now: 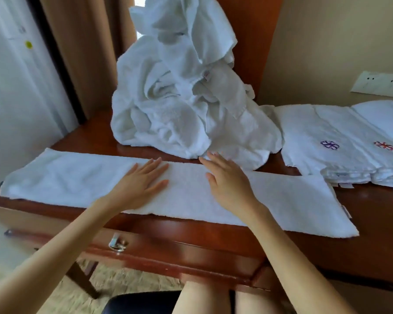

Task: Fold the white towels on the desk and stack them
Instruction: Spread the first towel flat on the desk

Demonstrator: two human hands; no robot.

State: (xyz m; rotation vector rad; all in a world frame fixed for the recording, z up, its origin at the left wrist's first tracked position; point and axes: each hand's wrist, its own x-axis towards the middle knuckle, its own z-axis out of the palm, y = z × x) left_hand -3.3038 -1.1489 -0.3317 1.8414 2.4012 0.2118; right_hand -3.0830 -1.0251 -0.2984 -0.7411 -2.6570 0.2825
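Note:
A long white towel (77, 177), folded into a narrow strip, lies across the front of the wooden desk (372, 234). My left hand (143, 182) rests flat on its middle with straight fingers. My right hand (227, 180) lies flat just to the right, fingers spread on the same strip. Behind them rises a tall heap of crumpled white towels (177, 94). At the right back sits a stack of folded white towels (340, 141) with purple and red embroidered marks.
The desk has a front drawer with a metal handle (118, 244). Brown curtains (82, 53) and a white door stand at the left, a wall socket plate (378, 83) at the right. A black chair seat (143, 302) and my knees are below the desk edge.

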